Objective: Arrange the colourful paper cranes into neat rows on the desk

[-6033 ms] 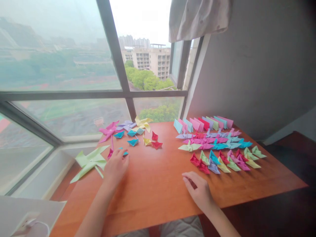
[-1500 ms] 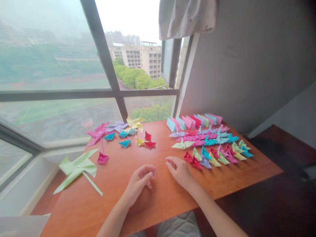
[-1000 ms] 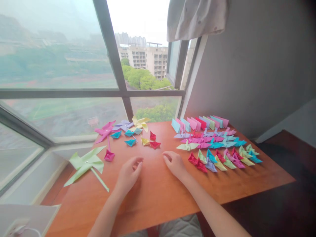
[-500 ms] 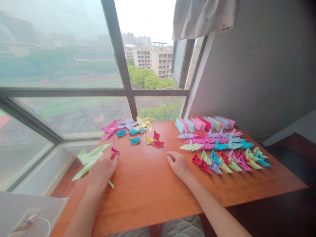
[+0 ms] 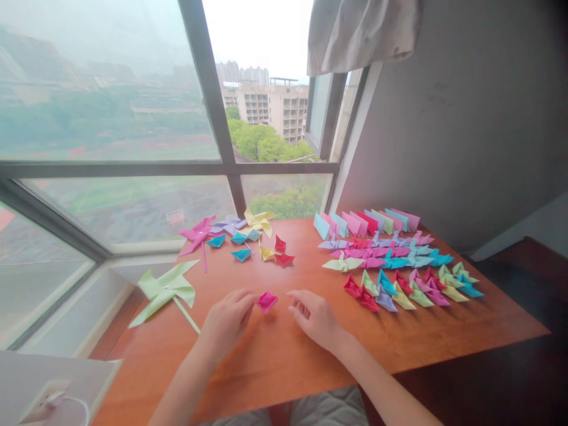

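A small magenta paper boat [image 5: 267, 302] is at the middle of the table, in the fingertips of my left hand [image 5: 231, 313], which pinches its left end. Just right of the boat, apart from it, is my right hand [image 5: 314, 316], its fingers loosely bent and holding nothing. Left of my left hand lies a light green paper pinwheel [image 5: 166, 288] on a green stick. Beyond my hands stand several blue boats [image 5: 242, 255], a yellow boat [image 5: 267, 254] and two red boats [image 5: 284, 260].
Magenta [image 5: 199, 234], lavender and yellow [image 5: 260, 221] pinwheels lie by the window. On the right of the wooden table [image 5: 257, 373] are rows of folded paper cards [image 5: 352, 223], paper cranes [image 5: 373, 251] and boats [image 5: 403, 283]. A wall socket with a plug [image 5: 52, 399] is at lower left.
My left hand has moved right and nearer from beside the green pinwheel, bringing the magenta boat to the middle. My right hand has shifted slightly left and nearer, its fingers more spread.
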A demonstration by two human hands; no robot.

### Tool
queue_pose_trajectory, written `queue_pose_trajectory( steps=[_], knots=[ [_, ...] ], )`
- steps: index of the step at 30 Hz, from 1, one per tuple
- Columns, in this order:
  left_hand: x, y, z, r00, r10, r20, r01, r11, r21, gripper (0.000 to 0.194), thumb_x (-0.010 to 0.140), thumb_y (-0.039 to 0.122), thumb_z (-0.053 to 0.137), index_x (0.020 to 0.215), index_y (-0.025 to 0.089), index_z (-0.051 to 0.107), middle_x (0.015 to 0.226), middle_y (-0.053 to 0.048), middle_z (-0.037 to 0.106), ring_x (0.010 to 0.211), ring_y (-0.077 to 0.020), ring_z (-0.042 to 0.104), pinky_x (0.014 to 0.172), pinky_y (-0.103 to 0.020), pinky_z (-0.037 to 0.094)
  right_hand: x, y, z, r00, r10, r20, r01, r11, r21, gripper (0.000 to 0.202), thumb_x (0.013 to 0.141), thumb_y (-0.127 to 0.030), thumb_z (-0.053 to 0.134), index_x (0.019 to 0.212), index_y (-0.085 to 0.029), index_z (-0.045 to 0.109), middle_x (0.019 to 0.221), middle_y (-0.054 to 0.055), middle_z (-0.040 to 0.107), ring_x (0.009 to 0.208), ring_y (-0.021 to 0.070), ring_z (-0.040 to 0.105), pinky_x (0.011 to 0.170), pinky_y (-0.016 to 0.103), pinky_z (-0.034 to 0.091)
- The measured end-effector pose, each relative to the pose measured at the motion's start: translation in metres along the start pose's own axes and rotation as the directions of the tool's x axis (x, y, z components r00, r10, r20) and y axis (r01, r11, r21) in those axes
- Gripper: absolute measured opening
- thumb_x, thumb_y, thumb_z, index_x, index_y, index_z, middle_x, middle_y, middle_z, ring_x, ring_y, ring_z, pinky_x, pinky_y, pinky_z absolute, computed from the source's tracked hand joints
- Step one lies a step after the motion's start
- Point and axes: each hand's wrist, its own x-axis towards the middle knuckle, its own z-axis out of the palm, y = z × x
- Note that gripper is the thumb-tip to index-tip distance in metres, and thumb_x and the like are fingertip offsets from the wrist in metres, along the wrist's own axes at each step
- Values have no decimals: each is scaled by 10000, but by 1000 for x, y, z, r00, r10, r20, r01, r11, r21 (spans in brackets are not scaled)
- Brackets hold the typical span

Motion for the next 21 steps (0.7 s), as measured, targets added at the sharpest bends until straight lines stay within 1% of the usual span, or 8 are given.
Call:
queue_pose_trajectory(
  steps=[3,6,8,11,14,16,18,21],
  knots=[
    [4,27,11,992,90,94,-83,994,-69,275,924,171,440,967,254,699,942,-65,710,868,-207,656,752,-276,481,-18,-9,-4,998,-57,40,61,992,-106,262,909,-237,557,1163,-238,622,901,22,700,727,147,633,705,260,502],
    [6,47,20,979,130,160,-110,986,-126,297,946,184,415,994,253,699,964,-71,709,883,-214,659,772,-286,488,-34,-10,-12,991,-121,55,130,966,-222,161,940,-213,511,1010,-231,654,845,31,684,777,171,640,717,275,484],
    [7,54,25,981,125,151,-94,976,-195,308,955,203,411,1094,260,680,1052,-78,707,939,-220,664,806,-289,496,-45,-8,-18,989,-142,37,147,953,-265,160,948,-200,494,933,-224,651,810,34,673,756,172,638,701,277,478],
    [8,52,35,994,53,95,-21,952,-305,330,938,209,446,1204,264,634,1149,-84,689,941,-212,674,813,-279,508,-64,-1,-33,988,-149,-49,127,944,-304,167,947,-175,486,916,-219,644,774,31,662,717,166,634,681,278,482],
    [7,43,44,998,-34,48,50,926,-374,304,901,184,483,1142,254,655,1055,-73,713,816,-192,677,760,-279,516,-85,10,-52,975,-145,-168,79,934,-347,171,941,-154,491,942,-219,649,795,37,676,732,169,656,690,280,506],
    [8,38,49,997,-74,19,75,913,-402,266,889,183,499,1085,243,668,980,-62,725,777,-188,670,753,-285,515,-99,20,-67,961,-138,-239,35,920,-389,164,932,-157,513,963,-223,660,839,45,697,772,178,678,709,282,526],
    [8,35,52,995,-96,0,88,908,-410,229,888,197,509,1043,235,675,943,-58,730,772,-191,668,757,-289,514,-113,31,-79,946,-138,-293,-6,898,-440,154,921,-167,541,976,-227,671,876,49,712,811,187,693,733,284,539],
    [8,36,52,995,-100,1,92,911,-401,210,886,203,513,1014,234,677,950,-58,731,799,-199,672,771,-297,512,-127,44,-92,934,-142,-329,-49,859,-510,146,916,-186,562,990,-226,682,898,52,721,829,195,699,762,295,544]
  ],
)
